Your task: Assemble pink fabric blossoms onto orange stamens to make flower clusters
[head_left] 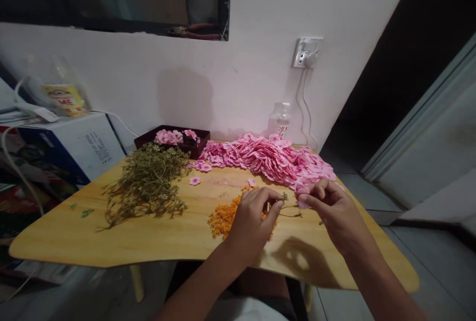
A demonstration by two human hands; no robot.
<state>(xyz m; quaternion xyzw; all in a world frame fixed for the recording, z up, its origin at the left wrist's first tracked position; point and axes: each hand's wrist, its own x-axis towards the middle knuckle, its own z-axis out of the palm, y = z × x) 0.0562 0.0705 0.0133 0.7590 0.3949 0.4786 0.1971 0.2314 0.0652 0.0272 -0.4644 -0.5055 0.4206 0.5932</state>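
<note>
Our left grip (pixel 256 214) pinches a thin green stem (pixel 288 207); our right grip (pixel 330 207) pinches a pink petal (pixel 302 203). We work over a wooden desk (pixel 111 241) against a white wall (pixel 241 73).

Light wooden desk (pixel 156 241) with heaps of artificial flower parts

A broad heap of pink petals (pixel 267 157) spreads across the far side of the desk, reaching the right edge, with a few loose pink petals (pixel 194 181) lying apart on the bare wood in front of it. A tangled pile of green stems (pixel 147 185) lies left of centre, and a small green scrap (pixel 87 212) sits well apart near the left edge. A dark red tray (pixel 148 138) (holding more pink flowers) stands at the back by the wall, touching the stem pile. A mound of orange bits (pixel 223 217) lies near the front, and a clear plastic bottle (pixel 279 120) stands behind the pink heap.
</note>
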